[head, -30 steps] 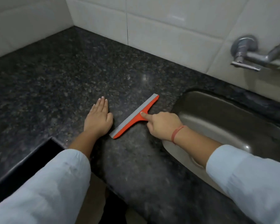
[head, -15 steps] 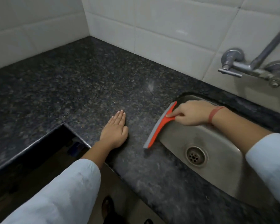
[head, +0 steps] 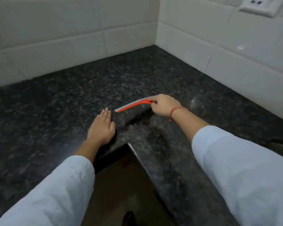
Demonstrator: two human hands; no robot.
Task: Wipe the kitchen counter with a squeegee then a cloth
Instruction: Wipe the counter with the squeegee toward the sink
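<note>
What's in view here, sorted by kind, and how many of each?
Hands: 2, left hand flat on the counter, right hand holding the tool
Squeegees: 1, orange squeegee
Wall sockets: 1, socket
Cloths: 0 visible
Total: 4

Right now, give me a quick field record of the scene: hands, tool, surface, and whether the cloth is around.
right hand: gripping the squeegee handle
squeegee: orange with grey blade, out on the counter
left hand: flat, palm down, near the blade's end
counter: dark speckled stone, corner section
walls: white tile
cloth: not in view
</note>
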